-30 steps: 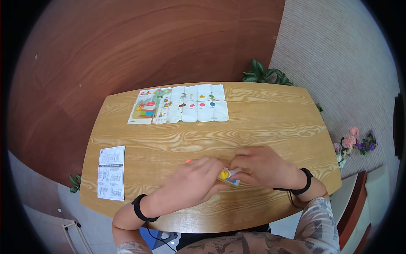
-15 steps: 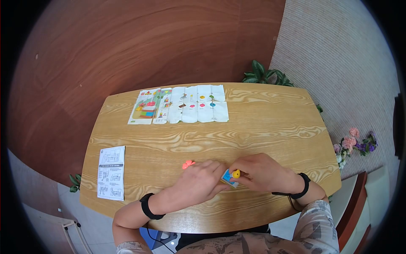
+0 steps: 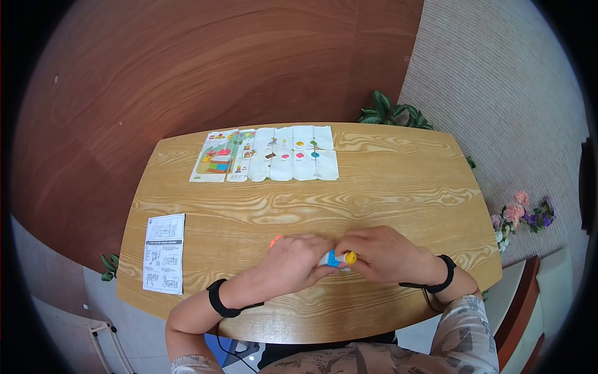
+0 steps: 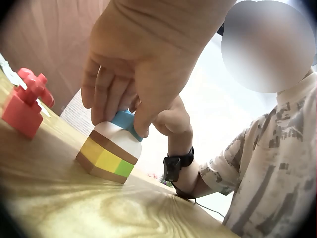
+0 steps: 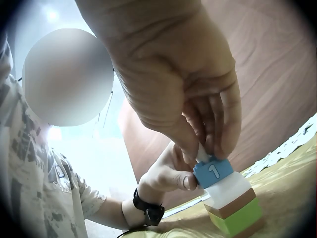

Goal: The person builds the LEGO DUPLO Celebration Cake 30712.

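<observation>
A stack of toy building bricks (image 4: 106, 153) stands on the table, with brown, yellow, green and white layers. On top sits a blue brick (image 5: 214, 170) marked with a white 1. My left hand (image 3: 296, 258) holds this blue brick between thumb and fingers. A white toy candle (image 5: 202, 153) rises from the blue brick, and my right hand (image 3: 381, 252) pinches it. The candle's yellow tip (image 3: 351, 257) shows beside the right fingers in the head view. To the far side of the left hand is a red brick (image 4: 24, 115) with a red flower piece on it.
A picture leaflet (image 3: 265, 154) lies unfolded at the table's far edge. A printed instruction sheet (image 3: 164, 254) lies at the left. The wooden table (image 3: 249, 209) ends close in front of the person's body.
The candle came upright over the blue brick, then tipped slightly to the right. My left hand shifted forward and now covers most of the red flower in the head view.
</observation>
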`<state>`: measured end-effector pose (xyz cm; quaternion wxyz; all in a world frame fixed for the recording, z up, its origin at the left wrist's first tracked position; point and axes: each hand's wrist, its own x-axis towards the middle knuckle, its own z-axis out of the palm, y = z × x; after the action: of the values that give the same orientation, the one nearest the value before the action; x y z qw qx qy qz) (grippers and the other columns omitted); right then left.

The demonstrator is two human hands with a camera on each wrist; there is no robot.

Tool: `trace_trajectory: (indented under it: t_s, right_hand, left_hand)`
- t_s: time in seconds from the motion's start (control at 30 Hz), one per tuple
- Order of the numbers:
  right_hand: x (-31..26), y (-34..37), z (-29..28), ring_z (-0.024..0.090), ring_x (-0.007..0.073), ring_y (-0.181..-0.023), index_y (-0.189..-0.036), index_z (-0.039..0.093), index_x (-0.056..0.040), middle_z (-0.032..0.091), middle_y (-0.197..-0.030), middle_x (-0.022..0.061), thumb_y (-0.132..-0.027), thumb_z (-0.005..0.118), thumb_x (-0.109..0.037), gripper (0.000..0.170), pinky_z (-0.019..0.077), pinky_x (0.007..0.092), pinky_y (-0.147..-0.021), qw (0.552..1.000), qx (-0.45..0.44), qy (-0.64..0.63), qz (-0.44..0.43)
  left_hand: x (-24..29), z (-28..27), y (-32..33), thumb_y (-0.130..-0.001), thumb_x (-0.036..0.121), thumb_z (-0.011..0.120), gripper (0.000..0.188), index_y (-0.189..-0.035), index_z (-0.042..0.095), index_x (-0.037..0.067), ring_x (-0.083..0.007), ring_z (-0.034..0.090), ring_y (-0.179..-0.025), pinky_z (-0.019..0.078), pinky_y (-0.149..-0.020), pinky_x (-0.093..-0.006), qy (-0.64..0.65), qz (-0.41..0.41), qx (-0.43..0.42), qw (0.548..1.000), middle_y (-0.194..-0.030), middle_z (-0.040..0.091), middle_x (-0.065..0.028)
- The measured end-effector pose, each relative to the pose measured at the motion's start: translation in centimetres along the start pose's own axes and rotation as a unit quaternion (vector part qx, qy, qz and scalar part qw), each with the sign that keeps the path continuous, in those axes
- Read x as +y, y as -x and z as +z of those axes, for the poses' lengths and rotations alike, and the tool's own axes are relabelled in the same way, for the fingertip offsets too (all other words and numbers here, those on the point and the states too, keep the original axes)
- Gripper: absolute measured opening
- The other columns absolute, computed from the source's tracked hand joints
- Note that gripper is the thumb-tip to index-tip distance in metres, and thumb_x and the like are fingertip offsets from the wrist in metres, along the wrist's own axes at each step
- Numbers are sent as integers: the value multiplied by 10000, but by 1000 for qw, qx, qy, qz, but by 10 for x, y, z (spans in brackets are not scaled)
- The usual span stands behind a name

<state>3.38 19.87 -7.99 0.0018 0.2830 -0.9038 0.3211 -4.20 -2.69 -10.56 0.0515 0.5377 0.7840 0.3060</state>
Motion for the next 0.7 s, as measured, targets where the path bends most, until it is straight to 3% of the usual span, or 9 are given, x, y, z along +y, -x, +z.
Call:
trace_trajectory:
  t_s: [0.17,0.27,0.37,0.47,0.57,0.7]
  right_hand:
    - [-5,-1,-4,645,354,-815,-1015,612,-65,647,-882,114,-897,682,-99,141,504,457,-694,999,-7,-17,37]
    - [-5,-2,-4,642,360,-818,-1000,614,-62,647,-873,117,-900,684,-107,130,501,459,-691,999,-10,-12,45]
    - [-6,-2,-5,645,376,-818,-1017,598,-63,652,-868,133,-901,680,-106,149,496,472,-686,999,-11,-5,44]
    - [-12,-3,-9,655,403,-811,-1088,559,-72,669,-858,157,-917,666,-96,203,494,490,-678,997,0,-13,83]
    - [-11,-1,-10,664,425,-807,-1153,513,-85,683,-848,174,-938,652,-87,255,493,505,-664,995,1,-20,103]
    - [-11,1,-10,672,428,-818,-1158,500,-90,690,-848,173,-955,657,-105,257,497,510,-657,995,0,6,100]
  left_hand:
    - [-1,4,0,-844,258,818,324,-1044,679,45,-340,695,-807,549,-687,-441,-19,3,9,1000,-816,687,-137]
    - [6,0,-1,-858,245,800,333,-1044,623,33,-380,694,-894,554,-743,-465,-10,-31,-28,999,-906,704,-180]
    - [3,4,2,-848,296,819,362,-1070,690,42,-310,702,-799,552,-673,-419,-44,4,7,999,-830,692,-127]
    - [7,3,5,-857,315,808,391,-1112,696,41,-280,701,-782,559,-671,-389,-123,48,17,991,-879,701,-104]
    - [4,11,5,-857,315,806,382,-1110,714,43,-231,694,-751,560,-649,-344,-149,101,99,979,-933,712,-66]
    - [5,11,6,-861,304,799,314,-1036,728,53,-176,684,-744,554,-603,-308,-176,132,127,967,-964,711,-30]
